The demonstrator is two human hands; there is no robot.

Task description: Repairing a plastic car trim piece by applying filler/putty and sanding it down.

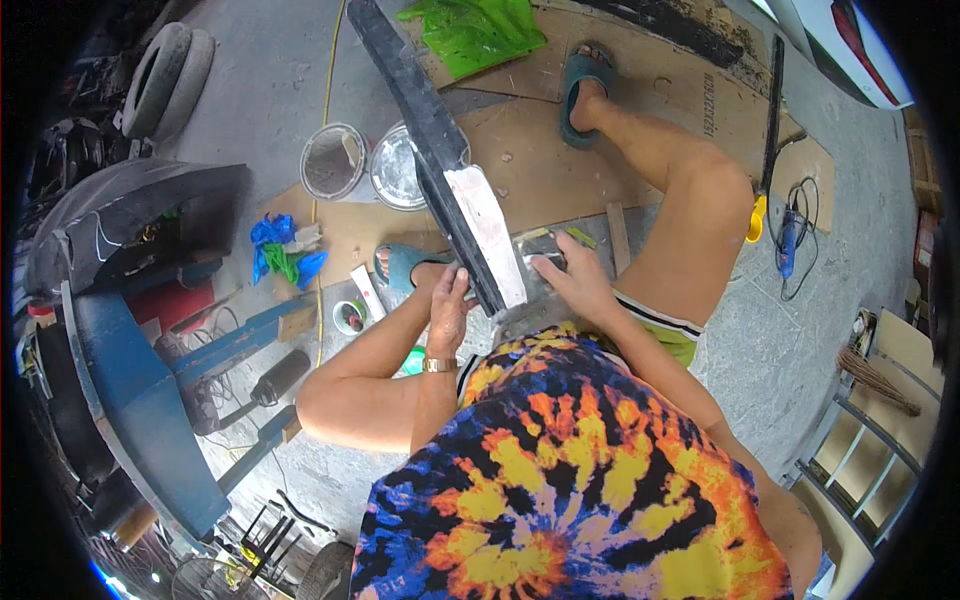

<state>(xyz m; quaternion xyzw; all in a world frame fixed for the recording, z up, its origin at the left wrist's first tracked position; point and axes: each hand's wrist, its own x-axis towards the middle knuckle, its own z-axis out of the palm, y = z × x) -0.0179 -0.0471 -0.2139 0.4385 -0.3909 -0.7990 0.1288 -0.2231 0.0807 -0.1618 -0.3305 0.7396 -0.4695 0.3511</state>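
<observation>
Two tyres (168, 80) stood at the far left, above a dark shell (190, 190) and a blue stand (150, 400). Blue and green rags (272, 243) lay crumpled at the left edge of the cardboard (530, 150), near a yellow cord (328, 90). Beyond the rags stood an open bucket (333, 163); a small cup (349, 317) stood nearer the person, beside a white strip (368, 292).

The left hand (449, 302), below which a watch (438, 365) was worn, gripped the left edge of the bar (437, 150) near its lower end. The bar — long, black, with a white patch (483, 228) on its lower part — extended at a slant from the top of the view to just in front of the person's shirt (580, 470). It passed in front of the right side of a tin (394, 170).

The right hand (580, 280) was located to the right of the white patch, its thumb and fingers closed on a grey block (537, 246); the exact kind of block could not be told. Farther right, a yellow item (756, 218) and a blue tool (788, 245) with a dark cable lay near each other. A brush (880, 380) was positioned at the far right, by a metal frame (875, 430).
</observation>
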